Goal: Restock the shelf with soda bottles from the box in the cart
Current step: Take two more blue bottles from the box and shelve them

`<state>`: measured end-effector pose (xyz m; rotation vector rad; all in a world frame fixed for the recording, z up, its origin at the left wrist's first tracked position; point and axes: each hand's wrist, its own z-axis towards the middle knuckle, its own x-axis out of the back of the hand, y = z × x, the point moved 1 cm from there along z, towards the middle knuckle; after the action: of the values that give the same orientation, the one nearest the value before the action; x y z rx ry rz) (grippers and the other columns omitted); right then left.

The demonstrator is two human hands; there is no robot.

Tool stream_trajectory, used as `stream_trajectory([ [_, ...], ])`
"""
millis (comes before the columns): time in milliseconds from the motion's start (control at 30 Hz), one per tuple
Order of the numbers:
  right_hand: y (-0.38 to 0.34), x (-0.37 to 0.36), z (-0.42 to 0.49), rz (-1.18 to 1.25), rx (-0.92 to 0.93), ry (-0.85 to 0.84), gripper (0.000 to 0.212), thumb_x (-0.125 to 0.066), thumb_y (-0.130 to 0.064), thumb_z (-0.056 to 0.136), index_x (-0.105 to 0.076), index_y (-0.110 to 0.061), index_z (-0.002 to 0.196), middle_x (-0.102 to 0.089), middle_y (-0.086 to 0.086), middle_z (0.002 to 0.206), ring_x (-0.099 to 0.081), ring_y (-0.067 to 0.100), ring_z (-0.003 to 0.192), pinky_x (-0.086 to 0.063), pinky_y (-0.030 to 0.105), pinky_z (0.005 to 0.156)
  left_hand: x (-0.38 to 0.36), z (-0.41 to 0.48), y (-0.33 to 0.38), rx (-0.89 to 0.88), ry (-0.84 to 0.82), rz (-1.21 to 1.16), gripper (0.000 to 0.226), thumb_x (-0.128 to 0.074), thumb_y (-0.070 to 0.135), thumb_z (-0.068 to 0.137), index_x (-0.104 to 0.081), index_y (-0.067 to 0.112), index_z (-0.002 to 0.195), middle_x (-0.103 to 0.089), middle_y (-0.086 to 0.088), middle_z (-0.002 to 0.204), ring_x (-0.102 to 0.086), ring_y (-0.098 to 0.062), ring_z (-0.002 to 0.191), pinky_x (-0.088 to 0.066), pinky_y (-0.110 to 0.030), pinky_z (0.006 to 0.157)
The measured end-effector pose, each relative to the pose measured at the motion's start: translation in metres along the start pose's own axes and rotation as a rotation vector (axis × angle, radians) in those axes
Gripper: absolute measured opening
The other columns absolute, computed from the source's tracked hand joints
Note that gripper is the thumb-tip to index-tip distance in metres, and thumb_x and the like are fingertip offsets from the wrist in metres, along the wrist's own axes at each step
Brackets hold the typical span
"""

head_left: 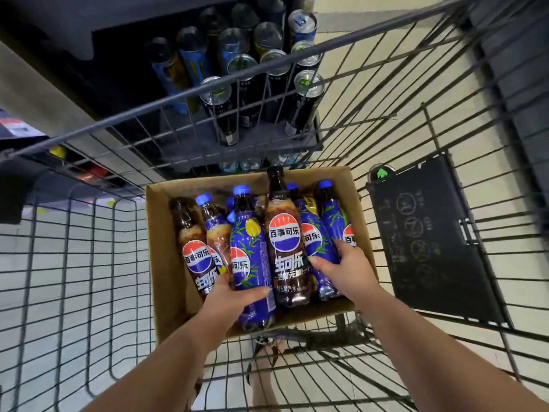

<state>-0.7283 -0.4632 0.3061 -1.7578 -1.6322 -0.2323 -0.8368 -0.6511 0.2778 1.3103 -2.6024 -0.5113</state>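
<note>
Several soda bottles (196,257) lie packed side by side in the cardboard box (166,278), caps pointing away from me, and the box sits on the wire floor of the cart (74,263). On my feed both hands are down inside it.

The left hand (234,295) grips the lower part of a blue-label bottle with a lemon print (248,242). Its thumb lies across the front of the label and its fingers are curled round behind, where I cannot see them. The right hand (341,263) holds a second blue-label bottle (313,242) near its base, thumb over the top and fingers tucked down beside it.

Between the two gripped bottles lies a taller-looking brown-label bottle with a black cap (283,233), touching both. Another blue bottle (335,221) rests against the box's right wall, just beside the right hand.

Beyond the cart's front edge I see a dark shelf (252,141) carrying upright cans (304,93) in rows. A black plastic panel (439,248) with faint round markings lies inside the cart to the right of the box, close to it; I cannot tell whether they touch.
</note>
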Motion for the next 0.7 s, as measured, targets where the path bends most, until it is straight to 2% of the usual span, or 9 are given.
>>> stream_trajectory([
  [133, 0.005, 0.001, 0.007, 0.079, -0.062, -0.047, 0.073, -0.077, -0.049, 0.062, -0.054, -0.017, 0.123, -0.059, 0.005, 0.117, -0.063, 0.022, 0.097, -0.054, 0.041, 0.088, 0.0, -0.007, 0.004, -0.024, -0.036, 0.025, 0.06, -0.081, 0.012, 0.066, -0.047, 0.018, 0.116, -0.065, -0.002, 0.104, -0.064, -0.021, 0.092, -0.053, -0.033, 0.064],
  [233, 0.008, 0.001, 0.005, 0.171, -0.172, -0.089, 0.055, -0.082, -0.034, 0.064, -0.058, -0.011, 0.109, -0.065, 0.004, 0.104, -0.064, 0.021, 0.09, -0.055, 0.034, 0.075, 0.005, -0.01, 0.005, -0.026, -0.048, 0.037, 0.056, -0.08, 0.013, 0.067, -0.05, 0.017, 0.114, -0.067, -0.002, 0.1, -0.066, -0.019, 0.085, -0.051, -0.029, 0.058],
  [300, 0.006, 0.0, 0.002, 0.223, -0.236, -0.155, 0.057, -0.083, -0.029, 0.063, -0.057, -0.009, 0.11, -0.067, 0.006, 0.103, -0.066, 0.021, 0.089, -0.055, 0.032, 0.071, 0.008, -0.01, 0.007, -0.009, -0.043, 0.043, 0.059, -0.081, 0.012, 0.065, -0.049, 0.016, 0.115, -0.068, -0.006, 0.104, -0.068, -0.022, 0.085, -0.051, -0.029, 0.058],
  [367, 0.003, 0.001, 0.001, 0.252, -0.269, -0.192, 0.061, -0.081, -0.025, 0.064, -0.051, -0.009, 0.115, -0.064, 0.008, 0.106, -0.064, 0.021, 0.091, -0.052, 0.03, 0.067, 0.008, -0.009, 0.009, 0.002, -0.036, 0.039, 0.065, -0.085, 0.012, 0.06, -0.048, 0.015, 0.114, -0.068, -0.009, 0.105, -0.068, -0.025, 0.085, -0.054, -0.033, 0.061],
  [467, -0.002, 0.002, 0.003, 0.334, -0.279, -0.178, 0.056, -0.075, -0.022, 0.071, -0.044, -0.008, 0.116, -0.059, 0.004, 0.098, -0.059, 0.015, 0.082, -0.041, 0.023, 0.052, 0.008, -0.007, 0.01, 0.012, -0.033, 0.004, 0.091, -0.092, 0.021, 0.036, -0.048, 0.015, 0.116, -0.069, -0.011, 0.106, -0.07, -0.031, 0.089, -0.056, -0.05, 0.079],
  [533, -0.003, 0.001, 0.003, 0.415, -0.295, -0.176, 0.07, -0.076, -0.035, 0.071, -0.038, -0.01, 0.124, -0.058, 0.004, 0.107, -0.06, 0.017, 0.087, -0.043, 0.025, 0.054, 0.008, -0.007, 0.009, 0.001, -0.029, -0.002, 0.089, -0.091, 0.018, 0.04, -0.047, 0.015, 0.117, -0.068, -0.011, 0.107, -0.069, -0.031, 0.09, -0.055, -0.051, 0.082],
  [600, 0.0, -0.004, 0.004, 0.448, -0.304, -0.176, 0.085, -0.079, -0.045, 0.065, -0.035, -0.011, 0.129, -0.057, 0.005, 0.117, -0.06, 0.021, 0.097, -0.05, 0.029, 0.063, 0.009, -0.007, 0.008, 0.0, -0.043, -0.008, 0.078, -0.089, 0.013, 0.051, -0.048, 0.016, 0.117, -0.068, -0.011, 0.107, -0.069, -0.031, 0.091, -0.056, -0.05, 0.082],
  [700, 0.002, -0.008, 0.003, 0.488, -0.29, -0.18, 0.083, -0.082, -0.045, 0.06, -0.04, -0.014, 0.125, -0.06, 0.005, 0.114, -0.063, 0.022, 0.096, -0.054, 0.034, 0.071, 0.012, -0.007, 0.009, -0.001, -0.072, 0.021, 0.079, -0.091, 0.023, 0.042, -0.054, 0.019, 0.113, -0.071, -0.009, 0.105, -0.069, -0.029, 0.093, -0.055, -0.05, 0.084],
])
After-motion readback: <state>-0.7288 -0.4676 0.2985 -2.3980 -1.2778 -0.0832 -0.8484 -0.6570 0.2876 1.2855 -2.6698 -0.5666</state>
